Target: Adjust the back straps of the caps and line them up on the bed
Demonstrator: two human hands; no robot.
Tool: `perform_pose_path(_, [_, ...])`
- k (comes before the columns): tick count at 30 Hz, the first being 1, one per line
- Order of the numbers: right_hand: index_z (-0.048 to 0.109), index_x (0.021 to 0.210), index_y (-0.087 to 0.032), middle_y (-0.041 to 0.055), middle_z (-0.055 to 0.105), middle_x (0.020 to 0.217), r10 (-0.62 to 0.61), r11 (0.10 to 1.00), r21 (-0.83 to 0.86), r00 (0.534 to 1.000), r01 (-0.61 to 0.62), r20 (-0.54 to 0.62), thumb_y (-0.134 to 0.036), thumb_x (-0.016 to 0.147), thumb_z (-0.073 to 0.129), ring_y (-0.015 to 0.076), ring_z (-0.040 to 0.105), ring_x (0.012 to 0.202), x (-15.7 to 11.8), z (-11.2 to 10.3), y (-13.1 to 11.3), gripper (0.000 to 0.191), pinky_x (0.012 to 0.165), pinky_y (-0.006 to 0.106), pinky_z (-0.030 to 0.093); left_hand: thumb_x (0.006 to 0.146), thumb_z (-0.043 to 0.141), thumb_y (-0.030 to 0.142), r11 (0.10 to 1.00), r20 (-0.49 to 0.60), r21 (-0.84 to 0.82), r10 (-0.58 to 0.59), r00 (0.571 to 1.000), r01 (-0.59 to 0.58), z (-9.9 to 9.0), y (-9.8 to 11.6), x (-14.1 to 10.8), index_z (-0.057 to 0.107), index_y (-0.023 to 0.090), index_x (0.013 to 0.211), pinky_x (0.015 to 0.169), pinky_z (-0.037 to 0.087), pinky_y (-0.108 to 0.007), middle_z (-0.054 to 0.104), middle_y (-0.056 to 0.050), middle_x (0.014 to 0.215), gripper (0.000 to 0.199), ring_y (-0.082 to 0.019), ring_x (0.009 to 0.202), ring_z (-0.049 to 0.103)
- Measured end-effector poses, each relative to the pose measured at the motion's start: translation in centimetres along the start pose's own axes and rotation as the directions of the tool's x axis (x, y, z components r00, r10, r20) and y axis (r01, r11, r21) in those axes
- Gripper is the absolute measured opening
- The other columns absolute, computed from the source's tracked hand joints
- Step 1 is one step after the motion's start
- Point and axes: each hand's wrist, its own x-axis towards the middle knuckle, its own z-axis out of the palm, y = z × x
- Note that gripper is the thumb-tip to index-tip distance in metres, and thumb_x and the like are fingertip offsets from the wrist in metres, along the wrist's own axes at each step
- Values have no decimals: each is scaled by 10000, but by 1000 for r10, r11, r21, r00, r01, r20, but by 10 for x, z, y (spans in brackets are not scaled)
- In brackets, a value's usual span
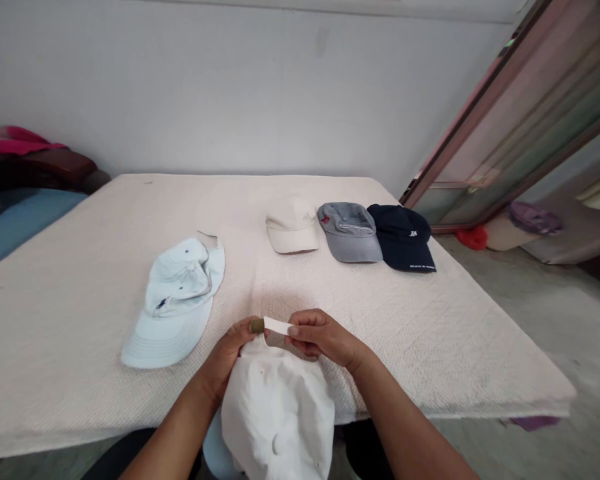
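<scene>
A white cap [280,407] hangs over the table's near edge, its back opening turned away from me. My left hand [233,343] is closed on the cap's rim beside a brass-coloured buckle [257,325]. Between the thumb and fingers of my right hand [317,337] is pinched the end of the white back strap [277,326], which runs from the buckle. Part of a light blue surface [217,447] shows under the white cap; what it belongs to is mostly hidden. To the left lies a pale blue cap [180,300] with its brim towards me.
A cream cap [293,227], a grey cap [350,231] and a navy cap [403,237] sit in a row at the back right of the cloth-covered table [80,320]. Behind stands a wall [230,87]. A blue seat [25,217] adjoins the left side.
</scene>
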Motion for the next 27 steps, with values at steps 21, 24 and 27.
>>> perform_pose_path(21, [619, 772, -142, -56, 452, 549, -85, 991, -106, 996, 83, -14, -394, 828, 632, 56, 354, 470, -2, -3, 0, 258, 452, 204, 244, 677, 737, 232, 995, 7, 99, 21, 1000, -22, 9, 3, -2, 635, 153, 695, 540, 443, -231, 627, -1, 613, 131, -126, 531, 559])
perform_pose_path(24, [627, 761, -136, -58, 441, 539, -84, 991, -108, 996, 84, 9, -378, 823, 641, 52, 343, 468, 0, -1, 0, 250, 446, 204, 236, 727, 707, 278, 991, 20, 133, 26, 999, -29, 10, 2, -1, 633, 148, 684, 530, 430, -230, 617, 0, 605, 155, -119, 524, 543])
perform_pose_path(27, [630, 812, -138, -64, 443, 532, -89, 994, -59, 996, 90, 11, -361, 808, 662, 50, 349, 456, 2, 2, 0, 225, 425, 196, 237, 717, 715, 251, 983, -11, 182, 26, 1000, -23, 9, 1, 0, 658, 140, 706, 545, 429, -230, 639, -7, 620, 125, -120, 537, 555])
